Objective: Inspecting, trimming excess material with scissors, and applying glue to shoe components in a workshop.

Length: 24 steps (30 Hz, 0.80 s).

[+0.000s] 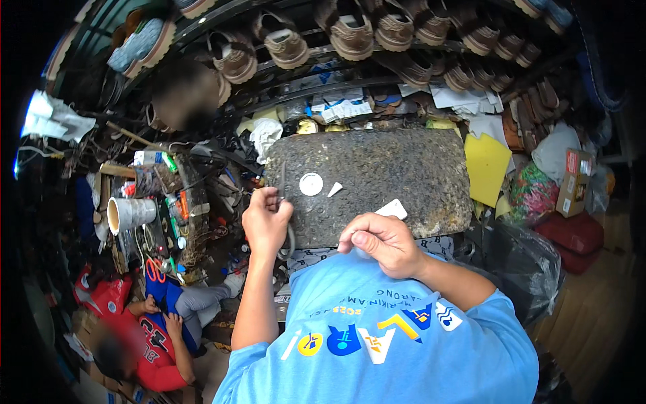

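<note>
My left hand is over the left edge of a dark, worn work slab, its fingers curled inward. Whatever it may grip is too small to make out. A thin grey strip lies on the slab just beyond those fingers, and a grey curved piece shows below them. Close to my chest, my right hand is closed, thumb against fingers; anything inside is hidden. On the slab lie a white disc, a small white wedge and a white rounded piece beside my right hand.
Brown shoes line racks beyond the slab. A yellow sheet lies at its right. A cluttered side table with a white bucket and orange-handled scissors stands left. A person in red sits at lower left.
</note>
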Tool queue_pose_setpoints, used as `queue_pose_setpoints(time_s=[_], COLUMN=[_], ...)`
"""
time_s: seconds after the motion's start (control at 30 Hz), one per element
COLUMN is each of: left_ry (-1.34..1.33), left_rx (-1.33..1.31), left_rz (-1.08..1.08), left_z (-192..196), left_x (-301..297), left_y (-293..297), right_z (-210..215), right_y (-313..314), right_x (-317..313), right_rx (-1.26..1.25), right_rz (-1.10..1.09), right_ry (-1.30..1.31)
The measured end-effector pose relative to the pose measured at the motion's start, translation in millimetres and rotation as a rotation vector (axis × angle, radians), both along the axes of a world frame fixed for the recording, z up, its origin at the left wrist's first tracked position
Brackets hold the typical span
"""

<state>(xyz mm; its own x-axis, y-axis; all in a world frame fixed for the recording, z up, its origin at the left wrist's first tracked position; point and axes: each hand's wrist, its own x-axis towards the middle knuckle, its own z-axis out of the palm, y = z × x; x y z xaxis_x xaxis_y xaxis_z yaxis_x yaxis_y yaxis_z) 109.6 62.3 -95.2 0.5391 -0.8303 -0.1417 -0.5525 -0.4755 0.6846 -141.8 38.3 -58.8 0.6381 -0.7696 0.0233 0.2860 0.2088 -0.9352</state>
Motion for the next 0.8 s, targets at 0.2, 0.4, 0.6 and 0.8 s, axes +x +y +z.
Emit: queue_pose_setpoints(time_s=[0.2,0.4,0.6,0.8], left_ry=[0.306,0.298,0.216,0.209], left_rx=[-0.422,-0.282,-0.334,-0.376], left_rz=[-0.491,-0.783,-0.763,-0.733], left_z=[61,111,107,109], left_x=[-7,-39,-51,-61], left_y=[20,22,23,25], right_z=[5,11,16,9], right_y=[-2,-5,-10,-9], right_x=[1,1,-3,2], right_rx=[0.12,-0.149,-0.253,-0.408], right_rz=[0.026,-0.039,0.0,-0.158], right_ry=[-0.027,0.111,0.09,0.063])
